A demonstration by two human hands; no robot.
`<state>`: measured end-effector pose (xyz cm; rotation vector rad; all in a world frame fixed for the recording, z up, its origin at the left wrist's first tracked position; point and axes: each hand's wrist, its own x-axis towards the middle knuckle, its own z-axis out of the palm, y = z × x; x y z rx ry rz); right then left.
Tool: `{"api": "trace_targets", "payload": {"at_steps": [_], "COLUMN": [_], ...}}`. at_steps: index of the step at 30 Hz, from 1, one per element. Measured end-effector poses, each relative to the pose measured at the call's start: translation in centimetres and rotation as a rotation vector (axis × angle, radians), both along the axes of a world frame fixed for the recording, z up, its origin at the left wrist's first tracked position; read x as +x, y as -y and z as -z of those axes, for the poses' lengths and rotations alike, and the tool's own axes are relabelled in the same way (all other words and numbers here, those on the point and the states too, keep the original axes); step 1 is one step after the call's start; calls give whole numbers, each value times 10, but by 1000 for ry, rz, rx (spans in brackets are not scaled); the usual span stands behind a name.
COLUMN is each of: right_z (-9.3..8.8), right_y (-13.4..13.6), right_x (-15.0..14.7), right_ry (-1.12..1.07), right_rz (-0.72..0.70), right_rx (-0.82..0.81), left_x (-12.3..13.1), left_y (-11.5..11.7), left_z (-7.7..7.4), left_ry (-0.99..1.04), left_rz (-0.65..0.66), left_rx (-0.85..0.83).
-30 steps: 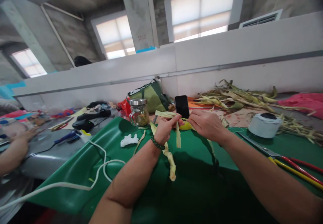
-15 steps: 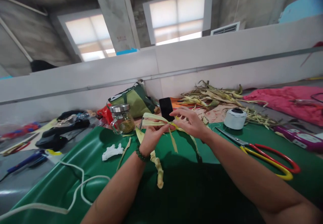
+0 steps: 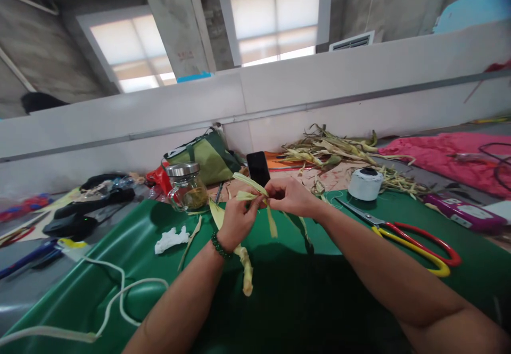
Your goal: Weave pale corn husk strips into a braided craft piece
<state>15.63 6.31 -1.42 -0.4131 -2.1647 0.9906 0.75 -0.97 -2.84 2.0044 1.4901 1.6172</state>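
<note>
My left hand (image 3: 236,221) and my right hand (image 3: 288,196) meet above the green mat (image 3: 303,285), both pinched on pale yellow corn-husk strips (image 3: 255,188). A twisted, braided length of husk (image 3: 245,266) hangs down below my left wrist, which wears a dark bead bracelet. Loose strip ends stick out to the left and droop between the hands.
A pile of dry corn husks (image 3: 339,151) lies at the back right by a white thread spool (image 3: 364,183). Red-and-yellow scissors (image 3: 415,239) lie right. A phone (image 3: 257,169), glass jar (image 3: 184,186), green bag (image 3: 207,154), white tissue (image 3: 171,238) and white cord (image 3: 112,301) lie left.
My right hand, with fingers spread half a second ago, has closed onto the husk strips beside the left hand. The view has swung to the right over the second.
</note>
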Motion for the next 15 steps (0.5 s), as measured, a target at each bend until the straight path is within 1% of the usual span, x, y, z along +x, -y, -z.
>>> {"api": "trace_targets", "payload": {"at_steps": [3, 6, 9, 15], "right_z": [-1, -4, -5, -4], "right_y": [0, -2, -4, -6], "right_x": [-2, -1, 0, 1], "right_ry": [8, -24, -80, -117], "right_rz": [-48, -104, -153, -159], "right_rx": [-181, -320, -364, -427], "left_x": [2, 3, 4, 8], "left_y": [3, 4, 5, 9], "left_z": [-2, 0, 2, 0], "left_ry": [-16, -7, 26, 114], "left_rz": [46, 46, 36, 37], "left_rx": [48, 45, 38, 56]}}
